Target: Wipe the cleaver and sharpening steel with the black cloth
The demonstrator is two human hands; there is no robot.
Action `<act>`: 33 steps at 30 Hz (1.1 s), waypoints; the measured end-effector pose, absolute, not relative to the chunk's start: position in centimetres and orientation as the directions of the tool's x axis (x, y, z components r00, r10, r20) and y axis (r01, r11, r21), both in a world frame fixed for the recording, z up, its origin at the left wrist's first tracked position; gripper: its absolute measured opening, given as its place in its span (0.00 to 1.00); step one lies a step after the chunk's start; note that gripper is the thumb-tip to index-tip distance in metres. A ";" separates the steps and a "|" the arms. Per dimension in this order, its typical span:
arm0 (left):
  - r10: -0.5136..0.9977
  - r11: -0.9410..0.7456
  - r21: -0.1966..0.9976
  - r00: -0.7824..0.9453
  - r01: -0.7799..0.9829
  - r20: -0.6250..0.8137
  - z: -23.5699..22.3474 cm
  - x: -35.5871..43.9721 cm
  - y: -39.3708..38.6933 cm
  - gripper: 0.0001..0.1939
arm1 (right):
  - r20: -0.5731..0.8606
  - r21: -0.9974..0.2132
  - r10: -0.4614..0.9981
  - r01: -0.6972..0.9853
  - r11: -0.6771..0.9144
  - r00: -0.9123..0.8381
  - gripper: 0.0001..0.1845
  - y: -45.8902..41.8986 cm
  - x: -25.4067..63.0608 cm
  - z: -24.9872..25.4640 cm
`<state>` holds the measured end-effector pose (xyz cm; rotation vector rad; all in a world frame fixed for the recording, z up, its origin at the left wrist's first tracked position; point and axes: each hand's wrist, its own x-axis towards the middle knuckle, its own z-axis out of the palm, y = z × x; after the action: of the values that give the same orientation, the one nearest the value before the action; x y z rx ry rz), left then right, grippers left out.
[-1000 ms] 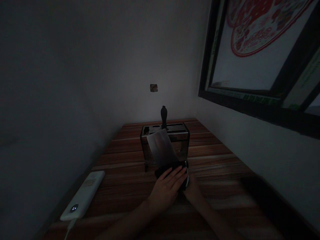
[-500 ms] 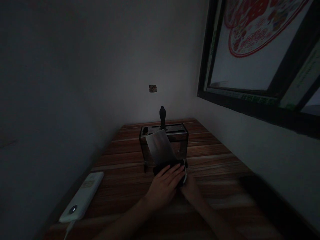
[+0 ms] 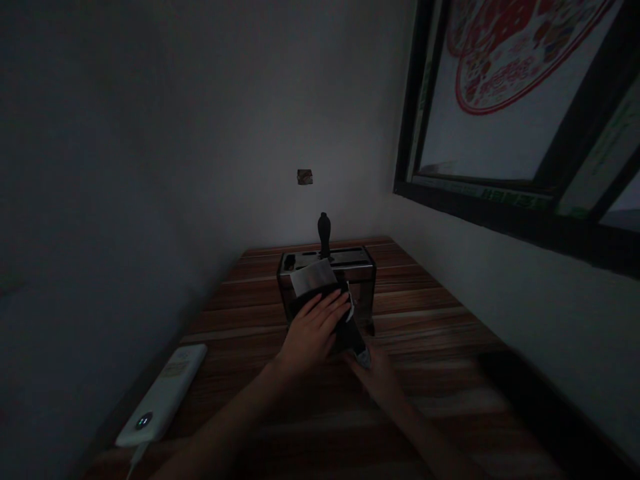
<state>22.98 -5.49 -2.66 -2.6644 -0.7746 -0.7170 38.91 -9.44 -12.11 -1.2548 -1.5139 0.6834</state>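
Observation:
A cleaver with a wide metal blade (image 3: 311, 277) points up and away from me in front of a knife block (image 3: 363, 283). My left hand (image 3: 313, 333) presses a dark cloth (image 3: 345, 337) with a pale edge over the lower blade, its fingers close together. At the near end, my right hand (image 3: 377, 377) is closed round the cleaver's handle, which is mostly hidden by the fingers and dim light. Out of the block's top stands the black handle (image 3: 324, 230) of another tool.
On the wooden table (image 3: 425, 313), a white power bank (image 3: 163, 393) with a cable (image 3: 137, 459) lies at the left. A dark object (image 3: 530, 400) runs along the right edge. Walls close in on the left and back, and a dark-framed window (image 3: 480, 147) is at the right.
My left hand and the cloth have slid up the blade, away from me and slightly left, covering more of it. The right hand stays low, with more of the dark cloth showing beside it.

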 end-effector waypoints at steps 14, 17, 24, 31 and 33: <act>0.454 -0.798 -0.010 0.612 0.602 0.648 1.4 22.1 -2.5 0.22 | 0.304 -0.883 0.952 0.388 0.266 0.040 0.14 -9.8 38.9 -11.5; 0.459 -0.789 0.001 0.588 0.614 0.666 1.8 22.3 -2.2 0.21 | 0.287 -0.890 0.956 0.383 0.247 0.051 0.14 -9.7 38.9 -11.6; 0.474 -0.775 0.002 0.578 0.632 0.665 1.5 22.6 -2.4 0.22 | 0.259 -0.890 0.965 0.400 0.220 0.046 0.13 -9.9 38.9 -11.4; 0.472 -0.777 -0.039 0.623 0.628 0.624 -0.3 22.7 -3.4 0.26 | 0.263 -0.896 0.964 0.379 0.232 0.033 0.17 -9.8 38.9 -11.4; 0.468 -0.785 -0.046 0.641 0.617 0.609 -1.1 22.8 -3.9 0.28 | 0.314 -0.885 0.948 0.374 0.278 0.040 0.19 -9.7 38.9 -11.5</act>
<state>22.83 -3.89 -1.07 -2.6121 -0.8806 -0.8649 38.86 -9.74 -11.48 -1.2754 -1.5249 0.7059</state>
